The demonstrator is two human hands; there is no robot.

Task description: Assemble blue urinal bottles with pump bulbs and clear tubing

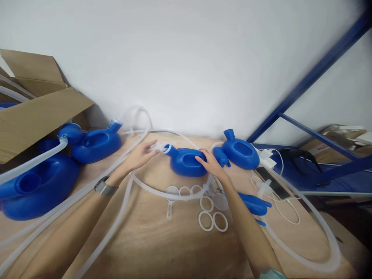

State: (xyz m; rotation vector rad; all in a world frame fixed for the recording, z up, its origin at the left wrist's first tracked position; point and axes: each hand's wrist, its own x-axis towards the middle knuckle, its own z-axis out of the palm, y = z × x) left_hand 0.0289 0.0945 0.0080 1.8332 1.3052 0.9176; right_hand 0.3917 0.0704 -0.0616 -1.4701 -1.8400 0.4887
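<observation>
A blue plastic urinal bottle (188,164) lies in the middle of the table, its short spout pointing up and left. My right hand (211,162) grips the bottle's right end, with the thumb on its top side. At the spout's mouth, my left hand (143,154) has a small translucent plastic piece (157,147) between thumb and fingers; its exact kind is not clear. In front of the bottle lie several white rings (206,221) and a translucent cap with a strap (172,193). A clear hose (168,195) curves between the bottle and these parts.
More blue bottles stand at left (97,145) and right (240,154). A cardboard box (46,112) is at the back left. Blue parts (255,204), a phone (276,184), white cables and hose loops lie at right, beside a blue metal frame (310,75). A white wall (186,69) rises behind.
</observation>
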